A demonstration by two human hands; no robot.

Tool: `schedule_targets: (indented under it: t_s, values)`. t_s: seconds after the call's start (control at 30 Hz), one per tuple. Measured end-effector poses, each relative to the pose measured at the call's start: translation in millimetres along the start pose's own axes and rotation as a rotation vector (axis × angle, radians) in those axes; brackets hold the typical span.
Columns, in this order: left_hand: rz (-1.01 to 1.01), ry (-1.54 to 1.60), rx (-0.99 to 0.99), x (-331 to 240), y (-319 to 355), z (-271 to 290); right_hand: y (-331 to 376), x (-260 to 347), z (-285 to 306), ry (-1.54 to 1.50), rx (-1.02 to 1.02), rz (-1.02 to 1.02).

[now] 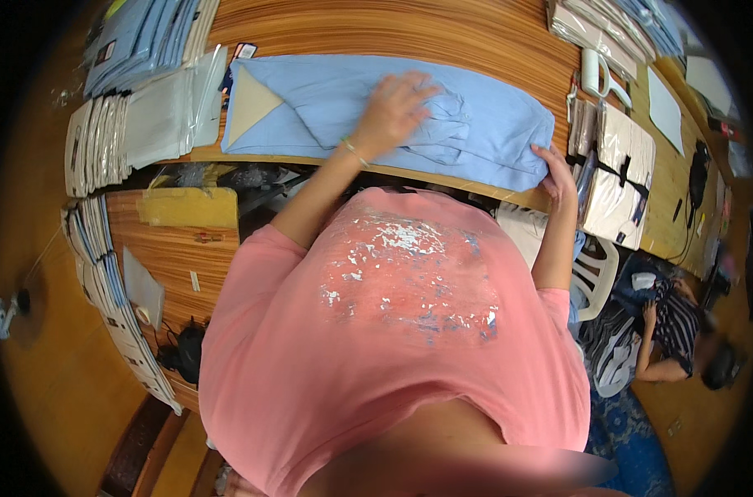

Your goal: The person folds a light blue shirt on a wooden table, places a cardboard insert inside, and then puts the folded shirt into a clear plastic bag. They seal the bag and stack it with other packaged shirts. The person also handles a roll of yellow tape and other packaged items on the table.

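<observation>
A light-blue garment [327, 91], folded into a long strip, lies across the wooden table in front of me. A cream triangle [250, 105] of lining or backing shows at its left end, and a dark tag [242, 51] sticks out at that corner. My left hand [393, 114] rests on or just over the bunched middle of the cloth, fingers spread and slightly blurred. At the garment's right end, my right hand [556, 171] grips the edge, thumb on top; its other fingers are partly hidden.
Plastic-wrapped folded garments [103, 141] are stacked at the left, with blue ones [140, 45] behind. At right are a white lint roller [593, 74], packed beige garments [620, 170] and a paper sheet [664, 112]. A white plastic chair [596, 273] and another person [670, 323] are lower right.
</observation>
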State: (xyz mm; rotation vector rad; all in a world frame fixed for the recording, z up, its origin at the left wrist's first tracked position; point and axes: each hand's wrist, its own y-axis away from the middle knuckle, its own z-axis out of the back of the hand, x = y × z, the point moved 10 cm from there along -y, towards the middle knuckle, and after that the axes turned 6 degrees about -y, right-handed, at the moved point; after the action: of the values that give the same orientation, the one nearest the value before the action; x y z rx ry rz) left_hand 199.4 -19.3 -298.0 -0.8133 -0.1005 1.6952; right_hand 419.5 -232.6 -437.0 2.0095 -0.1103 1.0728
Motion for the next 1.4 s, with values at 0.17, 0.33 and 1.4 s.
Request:
schedule_targets:
  t_s: [0.17, 0.33, 1.4]
  values:
    - [0.510, -0.734, -0.048, 197, 83, 89, 2, 12, -17, -0.024, 0.082, 0.049]
    - [0.543, -0.581, -0.243, 152, 60, 106, 21, 36, -55, 0.105, 0.131, 0.088]
    - [0.261, -0.190, 0.201, -9, 37, -92, 32, 17, -130, 1.076, 0.009, 1.035]
